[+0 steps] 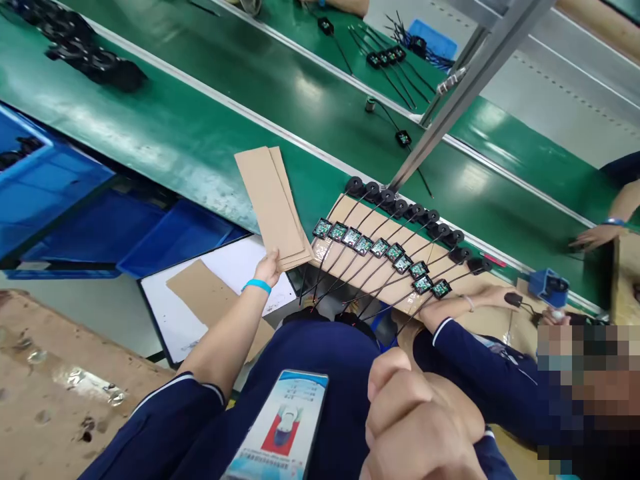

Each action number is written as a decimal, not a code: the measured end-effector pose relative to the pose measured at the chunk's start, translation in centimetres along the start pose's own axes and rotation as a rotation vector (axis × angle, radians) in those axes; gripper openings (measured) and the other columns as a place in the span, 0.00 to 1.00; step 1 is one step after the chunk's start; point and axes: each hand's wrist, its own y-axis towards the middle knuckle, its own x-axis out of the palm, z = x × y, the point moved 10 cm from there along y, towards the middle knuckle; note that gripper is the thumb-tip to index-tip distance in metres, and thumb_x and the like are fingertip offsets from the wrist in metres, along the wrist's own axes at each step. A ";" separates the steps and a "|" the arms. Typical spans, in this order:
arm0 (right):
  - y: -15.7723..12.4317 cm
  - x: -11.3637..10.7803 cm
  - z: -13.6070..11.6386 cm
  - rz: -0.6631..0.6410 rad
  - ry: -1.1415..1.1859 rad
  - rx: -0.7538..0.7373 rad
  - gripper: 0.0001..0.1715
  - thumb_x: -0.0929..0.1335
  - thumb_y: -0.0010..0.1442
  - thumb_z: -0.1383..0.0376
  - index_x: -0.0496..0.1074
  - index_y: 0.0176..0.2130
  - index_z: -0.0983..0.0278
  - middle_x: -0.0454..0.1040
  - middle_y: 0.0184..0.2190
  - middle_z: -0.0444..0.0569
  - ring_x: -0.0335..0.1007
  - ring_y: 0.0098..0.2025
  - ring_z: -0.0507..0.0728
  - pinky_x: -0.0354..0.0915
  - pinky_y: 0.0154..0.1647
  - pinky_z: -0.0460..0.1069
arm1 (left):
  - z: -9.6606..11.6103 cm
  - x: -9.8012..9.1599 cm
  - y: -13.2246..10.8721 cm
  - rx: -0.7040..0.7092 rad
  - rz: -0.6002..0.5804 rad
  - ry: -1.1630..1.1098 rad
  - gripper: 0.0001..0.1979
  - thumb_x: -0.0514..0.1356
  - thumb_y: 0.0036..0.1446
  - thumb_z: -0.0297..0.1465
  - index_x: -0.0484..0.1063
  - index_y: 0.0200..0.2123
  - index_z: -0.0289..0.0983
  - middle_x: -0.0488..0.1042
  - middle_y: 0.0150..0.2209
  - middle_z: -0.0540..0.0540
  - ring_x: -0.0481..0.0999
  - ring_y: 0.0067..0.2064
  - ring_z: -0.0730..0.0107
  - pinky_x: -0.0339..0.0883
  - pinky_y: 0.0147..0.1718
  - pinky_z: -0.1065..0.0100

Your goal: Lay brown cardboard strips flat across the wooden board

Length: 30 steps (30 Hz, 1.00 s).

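Left hand (269,267): extended forward, blue wristband on wrist, fingers grasping near end of stacked cardboard strips (273,203). Strips lying across edge of green belt (165,133), far end pointing away.

Right hand (417,413): close to camera, clenched in fist, nothing visible inside.

Just right of strips: cardboard sheet (350,212) carrying row of small circuit boards (380,247) with black wires and round black ends. Co-worker's hand (493,297) resting on sheet's right end. Phone (280,427) on lap.
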 end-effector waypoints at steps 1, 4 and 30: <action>-0.3 1.1 1.6 -0.010 -0.002 0.075 0.16 0.64 0.74 0.51 0.78 0.47 0.54 0.72 0.29 0.49 0.72 0.31 0.54 0.71 0.40 0.53 | 0.4 -0.7 -1.0 0.016 -0.016 -0.041 0.24 0.52 0.76 0.29 0.62 0.70 0.26 0.68 0.66 0.37 0.78 0.53 0.68 0.67 0.64 0.53; -0.4 3.5 6.3 -0.097 0.035 0.207 0.22 0.75 0.61 0.47 0.80 0.51 0.51 0.75 0.34 0.52 0.76 0.42 0.60 0.72 0.45 0.55 | 1.1 -2.4 -5.3 0.008 -0.057 -0.138 0.22 0.53 0.75 0.30 0.65 0.67 0.26 0.71 0.63 0.38 0.80 0.51 0.68 0.74 0.57 0.57; -17.6 24.9 17.2 -1.395 0.281 0.411 0.43 0.66 0.68 0.50 0.50 0.70 0.70 0.70 0.35 0.49 0.67 0.34 0.53 0.68 0.40 0.50 | -21.8 -19.1 -42.0 0.267 0.757 -1.319 0.23 0.61 0.66 0.28 0.65 0.63 0.31 0.78 0.54 0.42 0.82 0.45 0.74 0.70 0.62 0.66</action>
